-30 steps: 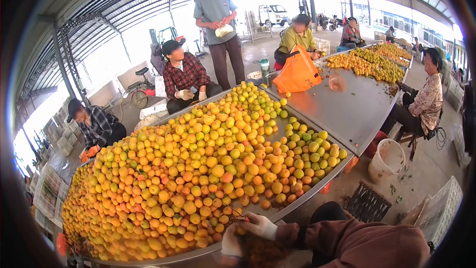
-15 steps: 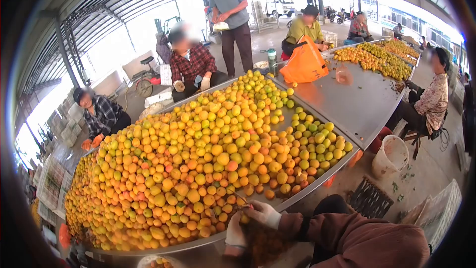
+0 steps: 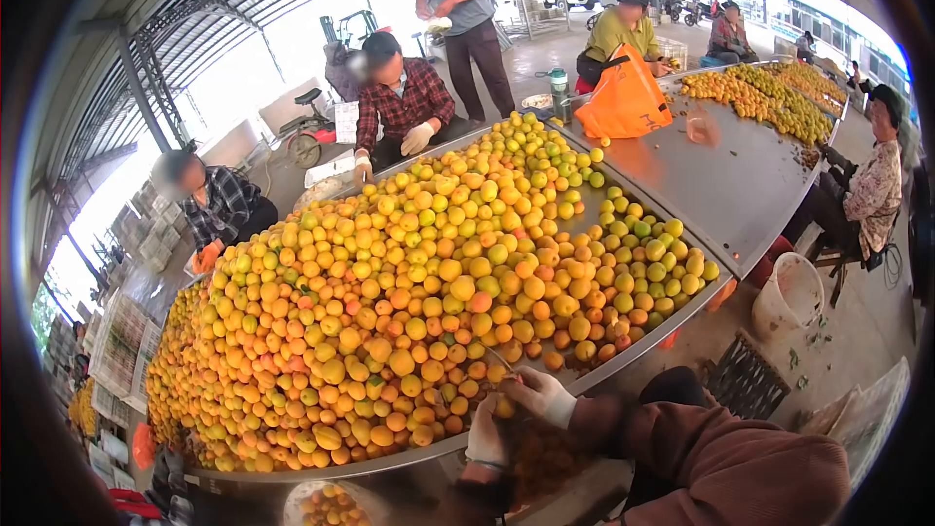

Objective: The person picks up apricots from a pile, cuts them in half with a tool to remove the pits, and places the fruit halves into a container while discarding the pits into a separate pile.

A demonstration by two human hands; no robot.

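Note:
My hands, in pale gloves, meet at the near rim of a metal table (image 3: 623,358) heaped with apricots (image 3: 390,302), yellow, orange and some green. My right hand (image 3: 541,396) is closed, and a thin brown stick (image 3: 496,356) juts from its fingertips toward the heap. Just left of it, my left hand (image 3: 485,438) points its bent fingers upward. A yellow apricot (image 3: 504,408) sits between the two hands, against their fingertips; the left fingers seem closed on it, partly hidden. Below my hands is a blurred container of orange fruit (image 3: 545,463).
A white bucket of apricots (image 3: 331,507) stands below the near rim. To the right are a dark woven basket (image 3: 747,377) and a white bucket (image 3: 787,294). An orange bag (image 3: 623,99) and a green bottle (image 3: 559,93) stand beyond the heap. Several people sit around the tables.
The view has shifted, so the table sits further right and lower. My hands stay together with the apricot between them. Across the table, the person in red plaid has brought a gloved hand to the rim.

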